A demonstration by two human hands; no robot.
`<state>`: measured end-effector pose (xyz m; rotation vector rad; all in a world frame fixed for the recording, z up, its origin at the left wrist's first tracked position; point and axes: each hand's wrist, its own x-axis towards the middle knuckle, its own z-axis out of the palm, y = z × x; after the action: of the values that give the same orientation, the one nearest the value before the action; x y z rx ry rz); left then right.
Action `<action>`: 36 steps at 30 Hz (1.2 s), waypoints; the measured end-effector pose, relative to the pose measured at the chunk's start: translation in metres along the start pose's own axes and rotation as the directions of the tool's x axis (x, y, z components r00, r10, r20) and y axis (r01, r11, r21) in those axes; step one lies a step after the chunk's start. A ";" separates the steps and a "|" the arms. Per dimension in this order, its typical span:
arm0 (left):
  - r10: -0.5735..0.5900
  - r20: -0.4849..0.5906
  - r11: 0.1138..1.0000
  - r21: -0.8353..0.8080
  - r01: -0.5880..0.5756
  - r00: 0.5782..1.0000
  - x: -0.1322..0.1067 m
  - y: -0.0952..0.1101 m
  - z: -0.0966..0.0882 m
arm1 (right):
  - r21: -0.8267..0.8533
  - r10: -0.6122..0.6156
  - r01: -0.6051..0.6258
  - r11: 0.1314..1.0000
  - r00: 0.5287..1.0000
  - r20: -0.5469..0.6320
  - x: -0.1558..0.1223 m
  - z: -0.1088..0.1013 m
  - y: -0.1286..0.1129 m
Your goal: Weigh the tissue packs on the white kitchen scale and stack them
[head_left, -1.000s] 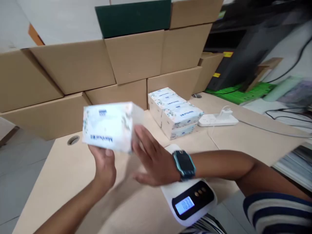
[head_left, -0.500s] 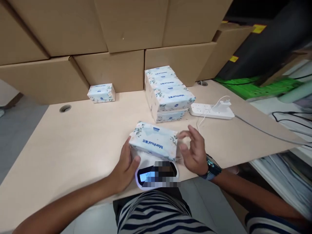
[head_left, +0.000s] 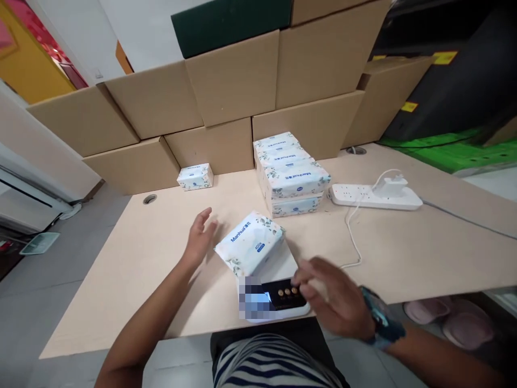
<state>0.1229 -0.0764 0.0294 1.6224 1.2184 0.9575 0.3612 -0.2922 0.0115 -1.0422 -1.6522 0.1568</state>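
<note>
A white tissue pack (head_left: 251,243) with leaf print lies on a small white scale (head_left: 278,288) at the desk's near edge. My left hand (head_left: 200,237) hovers just left of the pack, fingers apart, holding nothing. My right hand (head_left: 329,293), with a watch on the wrist, reaches over the scale's black button panel with its fingers curled down toward the buttons; it is blurred by motion. A stack of several tissue packs (head_left: 290,175) stands behind the scale, and a single pack (head_left: 195,177) sits farther back left against the cartons.
Stacked cardboard cartons (head_left: 226,91) wall off the back of the beige desk (head_left: 404,242). A white power strip (head_left: 374,196) with a plugged charger and cable lies to the right. A cable hole (head_left: 149,199) is at back left. Pink slippers (head_left: 448,318) lie under the desk.
Both hands let go of the pack, which now rests turned at an angle on the scale. My left hand drew back left and my right hand dropped to the scale's buttons.
</note>
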 end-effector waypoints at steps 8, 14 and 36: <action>-0.060 0.063 0.942 -0.326 0.077 0.996 -0.071 0.009 0.031 | 0.263 0.475 -0.560 0.786 0.819 0.322 0.065 0.010 0.097; -0.092 0.133 0.874 -0.464 0.144 0.987 -0.040 0.008 0.060 | 0.458 0.531 -0.569 0.683 0.818 0.222 0.059 0.009 0.095; -0.092 0.061 0.846 -0.522 0.111 0.994 -0.031 -0.032 0.072 | 0.355 0.588 -0.562 0.747 0.808 0.041 0.044 0.013 0.096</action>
<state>0.1729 -0.1151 -0.0262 1.1212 0.9007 1.0762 0.4035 -0.1990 -0.0178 -1.2292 -1.1243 0.7913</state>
